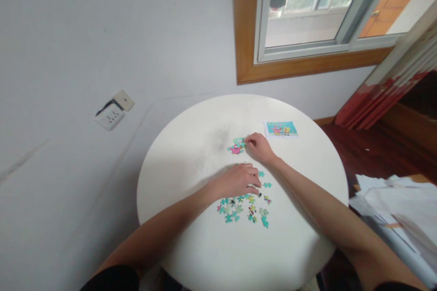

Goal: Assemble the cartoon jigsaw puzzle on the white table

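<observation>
Evidently a jigsaw is under way on the round white bench [191, 154]. The right hand [259, 148] lies at the right edge of the joined cluster [236, 147], a pink and teal patch near the middle of the bench. Its fingertips are drawn together and touch that edge. Whether a piece sits between them cannot be told. The left hand [239, 181] rests palm down with fingers loosely curled, just beyond the loose pieces [243, 209], which lie scattered nearer the person. Whether it grips anything cannot be told either.

Risks, as judged:
- The joined cluster lies unsteadied on a smooth top. Pressure applied at a slant could slide it or part its joints.
- The left forearm passes close beside the loose pieces. A careless sweep could scatter them towards the near rim.
- The reference card [281, 128] lies just beyond the right hand. A drag of that wrist could shift it.

Not verifiable:
- Any piece beneath the left palm is hidden.
- The print on the pieces and the card is too small to read.
- Both arms are cut off at the lower edge.
</observation>
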The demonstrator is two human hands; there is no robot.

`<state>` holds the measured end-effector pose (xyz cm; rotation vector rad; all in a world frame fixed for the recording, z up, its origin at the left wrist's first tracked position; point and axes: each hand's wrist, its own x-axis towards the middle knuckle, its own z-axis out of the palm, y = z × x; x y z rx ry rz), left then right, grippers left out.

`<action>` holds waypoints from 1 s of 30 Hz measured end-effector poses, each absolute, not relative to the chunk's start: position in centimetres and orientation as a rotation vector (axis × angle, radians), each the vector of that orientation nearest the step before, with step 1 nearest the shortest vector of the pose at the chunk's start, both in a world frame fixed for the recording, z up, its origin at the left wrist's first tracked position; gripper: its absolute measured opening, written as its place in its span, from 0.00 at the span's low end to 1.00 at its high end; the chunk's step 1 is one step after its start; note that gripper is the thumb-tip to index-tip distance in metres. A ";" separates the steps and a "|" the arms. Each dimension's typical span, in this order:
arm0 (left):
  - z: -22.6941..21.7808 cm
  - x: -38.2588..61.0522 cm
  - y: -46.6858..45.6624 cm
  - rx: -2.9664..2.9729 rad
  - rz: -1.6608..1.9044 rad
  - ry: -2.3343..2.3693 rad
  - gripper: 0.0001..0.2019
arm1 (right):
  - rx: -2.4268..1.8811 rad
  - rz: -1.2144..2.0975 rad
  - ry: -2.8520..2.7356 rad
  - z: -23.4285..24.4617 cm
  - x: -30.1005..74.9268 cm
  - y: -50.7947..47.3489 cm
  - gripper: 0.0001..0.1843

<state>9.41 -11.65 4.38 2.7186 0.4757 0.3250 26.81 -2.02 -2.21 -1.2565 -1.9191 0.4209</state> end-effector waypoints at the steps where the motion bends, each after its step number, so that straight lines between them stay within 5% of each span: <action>1: 4.3 9.5 -11.8 2.731 0.319 0.475 0.04 | -1.256 0.419 -1.918 -2.2 26.8 -2.0 0.13; 21: 3.3 10.0 -12.2 2.783 0.235 0.344 0.07 | -1.268 0.426 -1.916 -2.1 26.8 -2.0 0.13; 30: 4.2 6.7 -7.3 2.400 0.671 0.702 0.06 | -1.274 0.435 -1.927 -2.2 26.9 -2.0 0.13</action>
